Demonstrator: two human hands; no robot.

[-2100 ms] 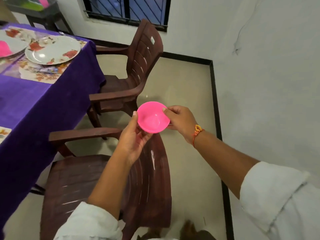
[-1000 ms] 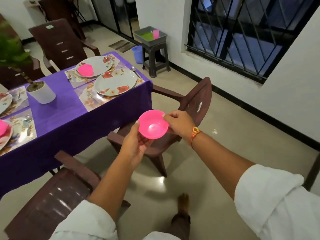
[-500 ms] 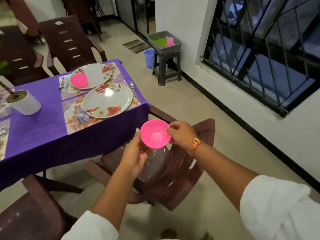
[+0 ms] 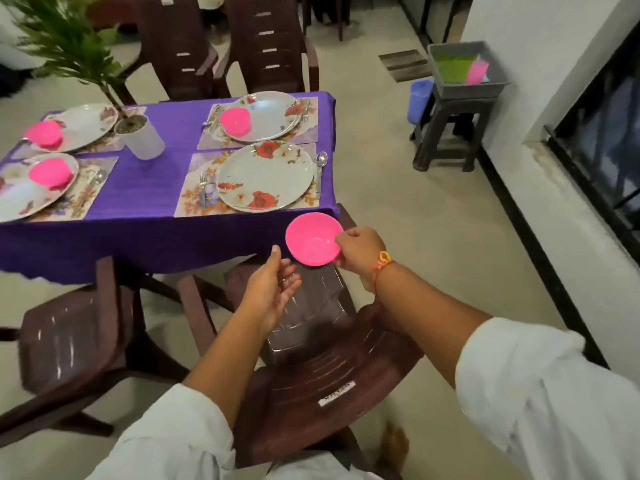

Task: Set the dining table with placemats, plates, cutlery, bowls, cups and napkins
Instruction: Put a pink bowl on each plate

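1. Head view: our pink bowl (image 4: 313, 239) hangs just off the near corner of the table (image 4: 138, 237), its rim pinched by our right hand (image 4: 362, 252).
2. Our left hand (image 4: 273, 289) sits below it, fingers loosely apart, apparently holding nothing.
3. Bowl-placing is in hand, we judge; next it goes forward onto the floral plate (image 4: 265, 174), the only one lacking a bowl.

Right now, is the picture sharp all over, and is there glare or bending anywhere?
Head view: the bowl in the right hand is fairly sharp, while the plant at the left edge is smeared. Head view: white glare washes out the near left plate, and the chair shows glossy streaks. Head view: the wide lens makes the skirting and right wall lean.
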